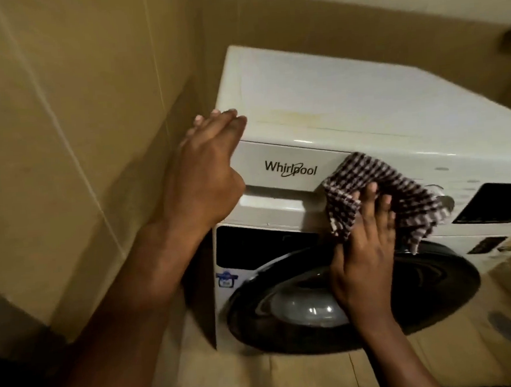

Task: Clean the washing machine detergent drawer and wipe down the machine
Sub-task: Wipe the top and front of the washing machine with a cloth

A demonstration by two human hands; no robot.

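Note:
A white front-loading washing machine (347, 98) stands in a tiled corner. Its detergent drawer (280, 174), marked Whirlpool, sits pushed in at the top left of the front panel. My left hand (204, 166) rests with straight fingers on the machine's top left front corner, beside the drawer. My right hand (368, 246) presses a checked dark-and-white cloth (377, 192) against the front panel just right of the drawer, over the control dial. The fingers lie spread on the cloth, with the cloth bunched under them.
The dark round door (329, 302) is closed below my right hand. A dark display panel (500, 202) lies at the right of the controls. A beige tiled wall (66, 145) closes in tight on the left. A floor drain (507, 327) shows at lower right.

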